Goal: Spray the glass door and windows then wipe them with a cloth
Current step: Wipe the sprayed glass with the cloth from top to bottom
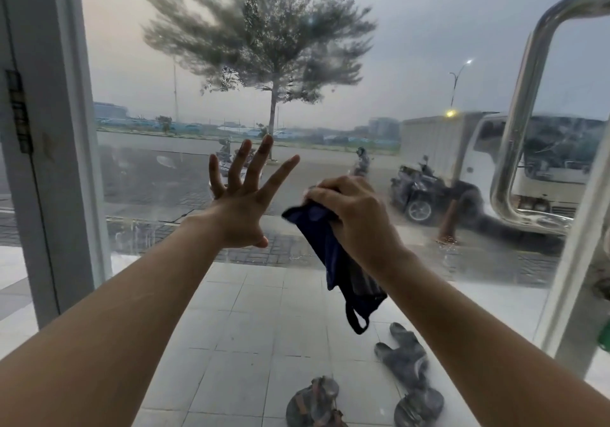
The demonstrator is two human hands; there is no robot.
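We see the left hand point(239, 202) spread flat, fingers splayed, raised at the streaked glass door point(330, 73). At three o'clock of it, the right hand point(355, 215) has its grip closed around a dark blue cloth point(333, 255), which dangles toward six o'clock.

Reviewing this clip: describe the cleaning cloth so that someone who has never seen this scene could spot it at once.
Start at the big glass door with the curved steel pull handle on its right side. In front of the glass, left of that handle, the right hand is closed on the cloth, which hangs below the fist. It is the only dark navy fabric here, with a loop at its bottom; the left hand is spread and empty.
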